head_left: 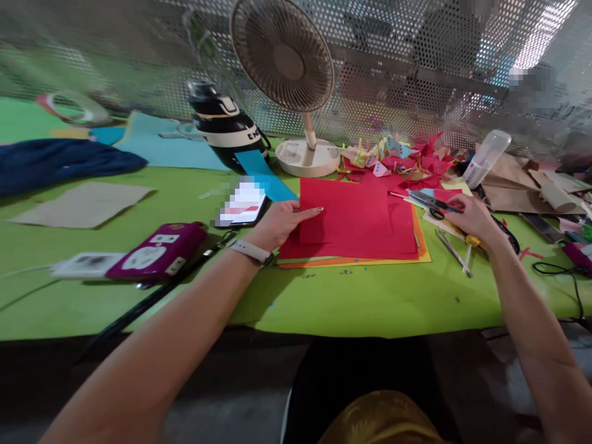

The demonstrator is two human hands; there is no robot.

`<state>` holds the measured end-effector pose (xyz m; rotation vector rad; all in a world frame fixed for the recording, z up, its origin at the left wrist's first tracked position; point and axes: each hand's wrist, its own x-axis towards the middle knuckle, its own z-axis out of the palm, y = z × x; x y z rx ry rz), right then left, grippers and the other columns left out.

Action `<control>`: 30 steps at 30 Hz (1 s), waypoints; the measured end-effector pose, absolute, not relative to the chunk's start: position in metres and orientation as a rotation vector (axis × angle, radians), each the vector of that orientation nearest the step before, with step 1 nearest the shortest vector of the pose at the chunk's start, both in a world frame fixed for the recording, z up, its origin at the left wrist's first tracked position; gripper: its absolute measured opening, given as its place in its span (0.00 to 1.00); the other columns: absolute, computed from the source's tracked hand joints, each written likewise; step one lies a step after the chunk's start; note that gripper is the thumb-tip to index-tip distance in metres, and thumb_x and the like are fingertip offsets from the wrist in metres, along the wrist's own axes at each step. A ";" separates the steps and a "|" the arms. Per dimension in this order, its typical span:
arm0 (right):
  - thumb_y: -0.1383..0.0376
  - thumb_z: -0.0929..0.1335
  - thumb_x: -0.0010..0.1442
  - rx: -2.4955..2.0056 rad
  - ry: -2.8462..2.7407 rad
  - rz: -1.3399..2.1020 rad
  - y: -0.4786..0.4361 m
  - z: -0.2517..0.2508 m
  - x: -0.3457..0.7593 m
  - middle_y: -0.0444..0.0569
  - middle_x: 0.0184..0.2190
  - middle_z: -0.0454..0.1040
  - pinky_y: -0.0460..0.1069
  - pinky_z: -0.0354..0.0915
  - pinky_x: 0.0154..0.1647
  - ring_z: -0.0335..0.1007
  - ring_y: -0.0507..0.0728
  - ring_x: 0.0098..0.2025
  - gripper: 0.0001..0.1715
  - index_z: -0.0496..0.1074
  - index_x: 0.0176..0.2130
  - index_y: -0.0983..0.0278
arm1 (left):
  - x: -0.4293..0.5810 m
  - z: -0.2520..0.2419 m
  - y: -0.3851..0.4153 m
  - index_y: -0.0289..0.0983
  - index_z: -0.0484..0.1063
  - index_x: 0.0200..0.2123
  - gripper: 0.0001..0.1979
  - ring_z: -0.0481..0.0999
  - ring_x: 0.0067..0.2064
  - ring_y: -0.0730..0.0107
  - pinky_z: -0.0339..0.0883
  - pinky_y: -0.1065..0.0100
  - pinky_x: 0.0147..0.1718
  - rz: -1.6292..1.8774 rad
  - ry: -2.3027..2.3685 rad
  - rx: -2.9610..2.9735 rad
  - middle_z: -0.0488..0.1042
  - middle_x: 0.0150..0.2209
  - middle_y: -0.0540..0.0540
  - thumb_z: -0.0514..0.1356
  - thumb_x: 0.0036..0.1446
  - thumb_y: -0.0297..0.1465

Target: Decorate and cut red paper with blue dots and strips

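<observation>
A smaller red paper sheet [345, 209] lies over a stack of coloured paper [393, 251], whose edges show red, orange, yellow and green. My left hand [280, 223] grips the small sheet's left edge, with one digit stretched across its top. To the right of the stack, my right hand [476, 217] is closed on a pair of scissors [432, 202]. The blades point left and one dark handle loop hangs below the fingers. Tweezers [452, 251] and a yellow-handled tool [469, 250] lie on the green surface just below that hand.
Behind the stack stand a fan [308, 157] and a black-and-white bottle [226, 132]. A heap of cut paper scraps [407, 161] lies at the back right beside a clear plastic bottle [488, 157]. On the left are a phone [243, 206] and a purple power strip [157, 251] with cables.
</observation>
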<state>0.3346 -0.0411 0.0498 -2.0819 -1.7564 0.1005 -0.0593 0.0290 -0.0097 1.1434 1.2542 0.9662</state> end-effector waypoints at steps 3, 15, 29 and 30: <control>0.55 0.70 0.49 -1.900 -1.752 0.205 -0.035 0.037 0.326 0.49 0.34 0.78 0.53 0.65 0.39 0.73 0.60 0.38 0.19 0.75 0.38 0.62 | -0.061 -0.009 0.028 0.35 0.77 0.33 0.22 0.80 0.40 0.64 0.72 0.68 0.37 1.008 1.211 1.073 0.82 0.29 0.51 0.76 0.34 0.37; 0.56 0.69 0.51 -1.642 -1.747 0.210 -0.040 0.015 0.318 0.50 0.36 0.78 0.52 0.66 0.41 0.72 0.59 0.37 0.17 0.74 0.38 0.63 | -0.059 0.003 0.023 0.37 0.79 0.32 0.16 0.81 0.36 0.61 0.76 0.68 0.30 1.026 1.250 0.973 0.82 0.29 0.48 0.75 0.37 0.31; 0.67 0.66 0.48 -1.643 -1.842 0.171 -0.048 0.021 0.312 0.50 0.39 0.78 0.52 0.66 0.44 0.73 0.59 0.39 0.16 0.75 0.39 0.63 | -0.055 0.007 0.020 0.36 0.80 0.30 0.17 0.75 0.25 0.73 0.73 0.75 0.25 1.044 1.256 0.880 0.81 0.25 0.51 0.77 0.32 0.29; 0.67 0.66 0.48 -1.641 -1.844 0.172 -0.049 0.021 0.311 0.50 0.38 0.78 0.52 0.66 0.43 0.73 0.59 0.39 0.17 0.75 0.40 0.63 | -0.055 0.007 0.020 0.36 0.80 0.30 0.18 0.76 0.24 0.73 0.73 0.75 0.24 1.051 1.255 0.878 0.81 0.25 0.51 0.77 0.31 0.29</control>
